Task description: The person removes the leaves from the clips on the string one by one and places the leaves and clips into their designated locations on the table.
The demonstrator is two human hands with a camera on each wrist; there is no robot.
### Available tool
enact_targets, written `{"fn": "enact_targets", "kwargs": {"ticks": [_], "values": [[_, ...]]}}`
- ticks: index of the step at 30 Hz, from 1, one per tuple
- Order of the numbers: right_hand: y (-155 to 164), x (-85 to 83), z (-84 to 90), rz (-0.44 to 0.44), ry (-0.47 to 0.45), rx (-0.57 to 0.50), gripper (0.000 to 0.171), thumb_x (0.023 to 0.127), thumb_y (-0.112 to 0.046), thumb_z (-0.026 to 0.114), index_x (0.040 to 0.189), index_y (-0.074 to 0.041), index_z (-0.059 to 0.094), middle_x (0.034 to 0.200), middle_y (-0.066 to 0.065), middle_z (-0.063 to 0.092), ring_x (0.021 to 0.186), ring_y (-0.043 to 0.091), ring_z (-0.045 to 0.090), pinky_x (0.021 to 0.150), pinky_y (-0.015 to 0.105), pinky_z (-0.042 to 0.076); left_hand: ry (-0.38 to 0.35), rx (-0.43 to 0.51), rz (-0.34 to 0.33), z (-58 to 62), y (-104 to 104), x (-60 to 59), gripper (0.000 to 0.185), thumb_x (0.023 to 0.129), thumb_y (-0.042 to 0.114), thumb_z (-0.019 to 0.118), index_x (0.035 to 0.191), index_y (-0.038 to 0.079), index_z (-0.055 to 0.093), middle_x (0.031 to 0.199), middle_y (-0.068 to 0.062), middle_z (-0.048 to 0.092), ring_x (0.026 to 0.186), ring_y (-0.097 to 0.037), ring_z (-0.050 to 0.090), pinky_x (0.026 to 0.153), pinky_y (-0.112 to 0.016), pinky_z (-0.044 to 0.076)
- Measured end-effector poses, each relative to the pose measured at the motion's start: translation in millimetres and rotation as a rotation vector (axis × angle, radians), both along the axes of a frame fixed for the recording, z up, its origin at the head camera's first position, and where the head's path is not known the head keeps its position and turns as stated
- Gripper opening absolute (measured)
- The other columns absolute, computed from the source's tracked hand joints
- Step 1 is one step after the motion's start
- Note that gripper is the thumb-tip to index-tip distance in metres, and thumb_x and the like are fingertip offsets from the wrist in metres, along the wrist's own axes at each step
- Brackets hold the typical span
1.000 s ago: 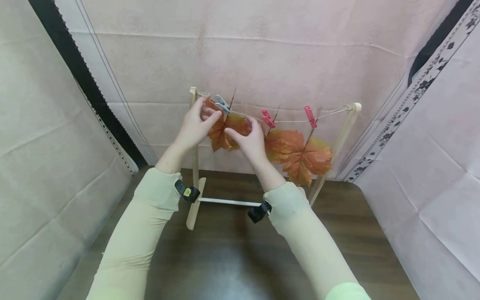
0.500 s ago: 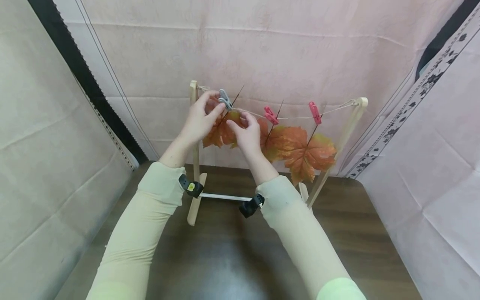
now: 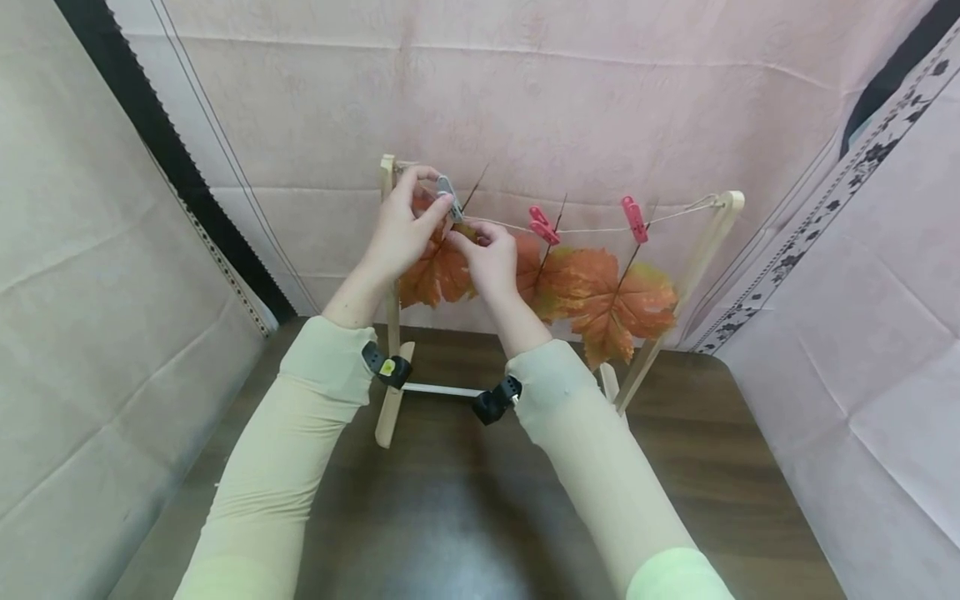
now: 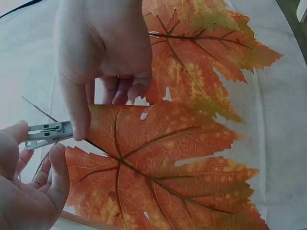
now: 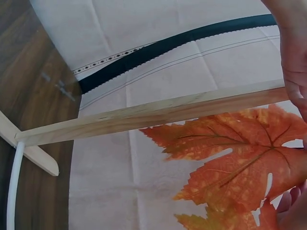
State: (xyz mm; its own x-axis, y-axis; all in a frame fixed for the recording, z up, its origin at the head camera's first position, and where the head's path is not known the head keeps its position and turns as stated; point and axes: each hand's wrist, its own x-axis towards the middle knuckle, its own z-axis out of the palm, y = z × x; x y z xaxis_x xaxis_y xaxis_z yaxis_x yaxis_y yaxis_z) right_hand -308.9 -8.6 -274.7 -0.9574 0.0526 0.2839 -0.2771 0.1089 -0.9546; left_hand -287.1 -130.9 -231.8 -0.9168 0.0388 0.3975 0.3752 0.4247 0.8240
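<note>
A wooden rack [image 3: 711,242] carries a string with a grey peg [image 3: 448,196] and two pink pegs [image 3: 542,225] [image 3: 633,218]. Three orange leaves hang under it. My left hand [image 3: 401,229] pinches the grey peg [image 4: 48,134] between thumb and fingers at the string's left end. My right hand [image 3: 487,254] pinches the top of the left leaf [image 3: 438,275] just beside that peg, its forefinger [image 4: 79,112] pointing down at the leaf's edge [image 4: 158,177]. The leaf's stem sticks up past the peg.
The rack stands on a dark wooden table [image 3: 465,500] against pink cloth. Its left post [image 5: 153,112] and a white base rod [image 5: 12,191] show in the right wrist view. The middle leaf [image 3: 547,279] and right leaf [image 3: 622,304] overlap.
My right hand has climbed from the leaf's blade to its top, next to the grey peg. My left hand has stayed on the peg and lifted slightly.
</note>
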Motion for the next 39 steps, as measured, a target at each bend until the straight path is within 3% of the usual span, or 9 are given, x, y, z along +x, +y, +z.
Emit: {"fn": "enact_targets", "kwargs": {"ticks": [10, 14, 18, 21, 24, 30, 39], "values": [[1.5, -1.8, 0.0, 0.056, -0.012, 0.004, 0.024, 0.085, -0.013, 0.068, 0.104, 0.004, 0.068, 0.111, 0.014, 0.067, 0.094, 0.014, 0.06, 0.09, 0.027, 0.051, -0.06, 0.14, 0.02, 1.1, 3.2, 2.0, 0.033, 0.095, 0.029, 0.053, 0.123, 0.014, 0.043, 0.106, -0.004, 0.053, 0.085, -0.015, 0.057, 0.062, -0.025, 0.055], [3.5, -1.7, 1.4, 0.067, -0.007, -0.003, 0.023, 0.086, -0.012, 0.067, 0.102, 0.004, 0.068, 0.114, 0.013, 0.067, 0.102, 0.017, 0.062, 0.092, 0.026, 0.05, -0.03, 0.084, 0.096, 6.2, 5.5, 10.8, 0.033, 0.094, 0.029, 0.056, 0.123, 0.013, 0.049, 0.108, -0.007, 0.06, 0.088, -0.018, 0.061, 0.062, -0.027, 0.056], [5.0, -2.4, 2.1, 0.072, -0.014, -0.019, 0.023, 0.086, -0.011, 0.067, 0.103, 0.004, 0.068, 0.115, 0.013, 0.066, 0.106, 0.018, 0.061, 0.092, 0.025, 0.05, 0.037, -0.044, 0.209, 12.0, 7.4, 18.9, 0.033, 0.091, 0.03, 0.06, 0.119, 0.012, 0.057, 0.108, -0.008, 0.065, 0.093, -0.018, 0.063, 0.073, -0.028, 0.053], [5.7, -2.8, 1.7, 0.069, -0.022, -0.011, 0.024, 0.086, -0.012, 0.067, 0.104, 0.004, 0.068, 0.115, 0.013, 0.066, 0.105, 0.019, 0.062, 0.093, 0.026, 0.05, 0.07, -0.055, 0.244, 12.4, 6.8, 20.3, 0.032, 0.089, 0.03, 0.063, 0.115, 0.01, 0.061, 0.106, -0.008, 0.066, 0.093, -0.018, 0.061, 0.08, -0.028, 0.05], [6.1, -2.6, 0.9, 0.07, -0.022, 0.002, 0.024, 0.086, -0.012, 0.067, 0.104, 0.003, 0.068, 0.114, 0.013, 0.067, 0.104, 0.018, 0.062, 0.092, 0.026, 0.05, 0.07, 0.042, 0.206, 9.2, 5.0, 17.4, 0.032, 0.087, 0.027, 0.066, 0.112, 0.007, 0.063, 0.103, -0.01, 0.065, 0.09, -0.018, 0.062, 0.078, -0.025, 0.052], [7.8, -2.0, 0.9, 0.078, -0.026, 0.029, 0.024, 0.086, -0.014, 0.067, 0.104, 0.002, 0.068, 0.114, 0.012, 0.066, 0.103, 0.018, 0.062, 0.092, 0.027, 0.051, 0.0, 0.219, 0.122, 4.7, 1.0, 9.5, 0.032, 0.087, 0.021, 0.067, 0.112, 0.002, 0.061, 0.106, -0.014, 0.066, 0.088, -0.015, 0.066, 0.069, -0.02, 0.056], [10.9, -0.6, 3.4, 0.088, -0.034, 0.063, 0.024, 0.086, -0.015, 0.067, 0.105, 0.001, 0.068, 0.114, 0.01, 0.066, 0.102, 0.017, 0.061, 0.092, 0.027, 0.051, -0.043, 0.219, 0.093, 6.1, -2.2, 6.7, 0.031, 0.088, 0.021, 0.065, 0.113, 0.002, 0.06, 0.11, -0.015, 0.066, 0.091, -0.015, 0.066, 0.072, -0.02, 0.055]]}}
